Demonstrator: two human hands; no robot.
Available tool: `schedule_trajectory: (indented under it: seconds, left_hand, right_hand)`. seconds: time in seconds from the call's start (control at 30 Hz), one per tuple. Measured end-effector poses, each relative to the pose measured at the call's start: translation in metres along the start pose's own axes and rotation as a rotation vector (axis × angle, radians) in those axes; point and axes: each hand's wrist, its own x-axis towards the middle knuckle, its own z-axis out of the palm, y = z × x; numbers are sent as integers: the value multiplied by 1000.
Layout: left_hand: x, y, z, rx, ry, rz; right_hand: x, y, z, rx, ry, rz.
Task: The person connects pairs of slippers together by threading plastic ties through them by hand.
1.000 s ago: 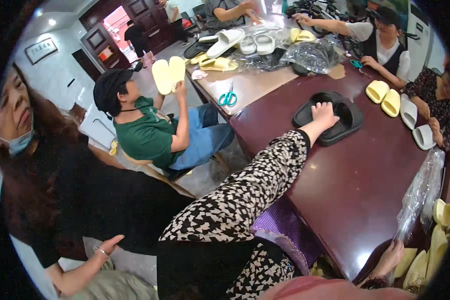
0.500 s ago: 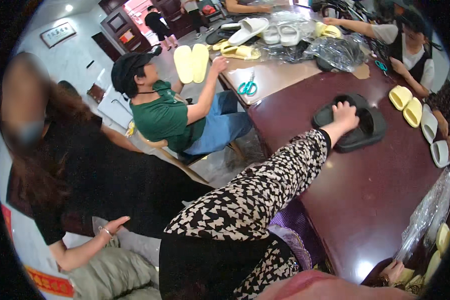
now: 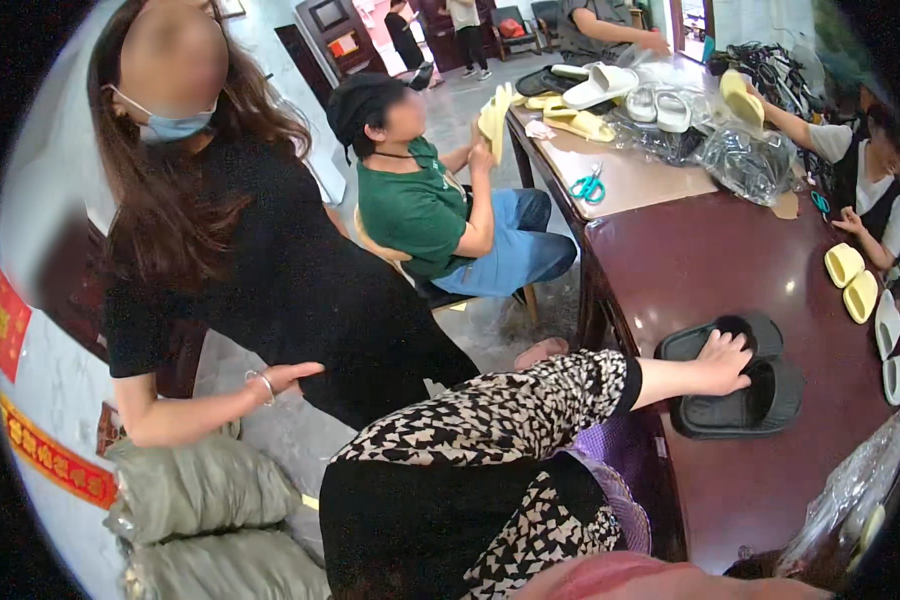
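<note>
A pair of black slippers [image 3: 718, 420] lies side by side on the dark red table [image 3: 650, 285], their strapped ends pointing right. My left hand [image 3: 720, 364] reaches over from the left in a black-and-cream patterned sleeve. It grips the pair where the two slippers meet, fingers bent over the far one and thumb on the near one. The slippers' adjoining edges are hidden under it. My right hand is not in view.
Yellow slippers [image 3: 858, 298] and pale grey slippers [image 3: 897, 380] line the right edge. Clear plastic [image 3: 850, 495] lies nearer. Scissors [image 3: 588, 185] and a slipper heap [image 3: 602, 87] are farther off. A person in black [image 3: 260, 270] stands left; a seated person in green [image 3: 410, 205] holds yellow slippers.
The view has swung left. The black slippers have turned a little and shifted nearer with my left hand on them. The seated person's yellow slippers have turned edge-on.
</note>
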Motion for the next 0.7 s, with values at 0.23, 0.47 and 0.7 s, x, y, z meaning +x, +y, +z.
schedule_trajectory:
  seconds: [0.23, 0.47, 0.7]
  left_hand:
    - [-38, 10, 4, -59, 44, -26]
    - [-54, 7, -8, -400, 262, -53]
    - [-57, 72, -30, -583, 360, 409]
  right_hand:
    - [16, 20, 46, -31, 57, 30]
    - [-7, 11, -4, -145, 215, -106]
    - [-11, 18, -38, -134, 363, -165]
